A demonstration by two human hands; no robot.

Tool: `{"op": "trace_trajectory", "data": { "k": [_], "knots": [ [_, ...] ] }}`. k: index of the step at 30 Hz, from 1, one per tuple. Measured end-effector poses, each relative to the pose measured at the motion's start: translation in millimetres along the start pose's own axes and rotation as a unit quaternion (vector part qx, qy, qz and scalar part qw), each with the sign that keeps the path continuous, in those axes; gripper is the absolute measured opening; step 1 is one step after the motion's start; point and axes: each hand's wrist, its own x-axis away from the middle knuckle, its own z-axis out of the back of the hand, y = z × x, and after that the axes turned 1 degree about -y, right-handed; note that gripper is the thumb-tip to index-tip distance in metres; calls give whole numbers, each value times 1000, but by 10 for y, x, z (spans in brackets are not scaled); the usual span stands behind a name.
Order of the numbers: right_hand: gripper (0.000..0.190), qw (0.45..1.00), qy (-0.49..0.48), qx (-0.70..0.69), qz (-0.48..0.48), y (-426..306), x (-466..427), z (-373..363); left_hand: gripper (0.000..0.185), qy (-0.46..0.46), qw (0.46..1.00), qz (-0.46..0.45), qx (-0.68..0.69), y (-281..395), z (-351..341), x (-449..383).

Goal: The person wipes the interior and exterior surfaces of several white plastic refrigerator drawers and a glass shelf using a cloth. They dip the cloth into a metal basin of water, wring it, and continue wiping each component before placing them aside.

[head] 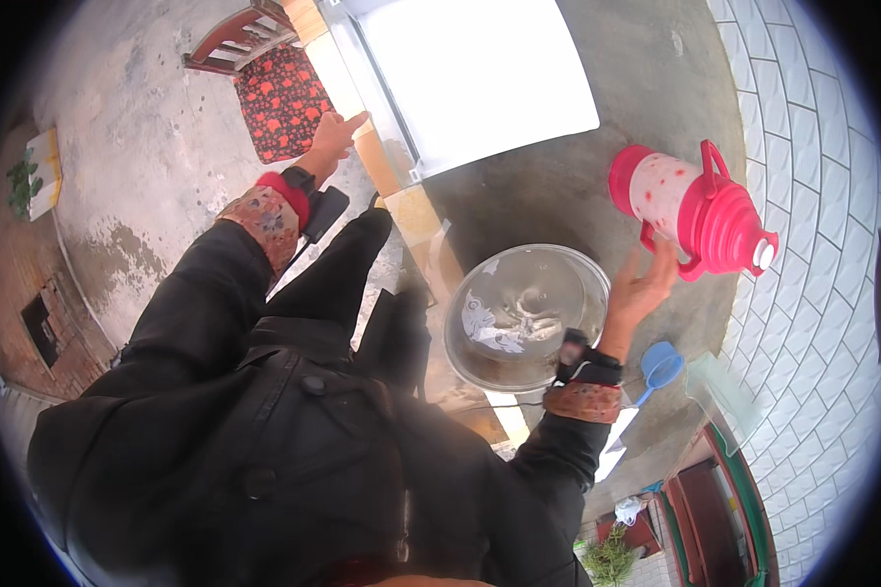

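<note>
My left hand (332, 139) holds nothing; its index finger is extended towards the tiled edge of the counter, beside a bright white rectangular panel (477, 73). My right hand (640, 282) is slightly blurred, with its fingers spread at the side handle of a pink and white thermos flask (664, 194). The fingers overlap the handle but do not look closed round it. Below and left of that hand sits a round metal basin (473, 374), with what looks like water and a pale object inside. A blue plastic dipper (661, 365) lies right of my right wrist.
A wooden chair with a red and black patterned seat (283, 103) stands at the upper left. White wall tiles (815, 293) run along the right. A glass sheet (727, 400) is near the dipper, above a dark red wooden piece of furniture (712, 513) with green edging.
</note>
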Motion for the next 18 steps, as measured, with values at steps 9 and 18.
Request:
{"op": "trace_trajectory", "data": {
  "k": [9,18],
  "knots": [
    [73,878,-268,-27,-395,112,2328,-933,60,-146,974,-43,166,29,-64,-202],
    [68,844,-368,52,-386,-88,2314,-1531,87,16,997,-39,62,214,-495,-202]
  ]
}}
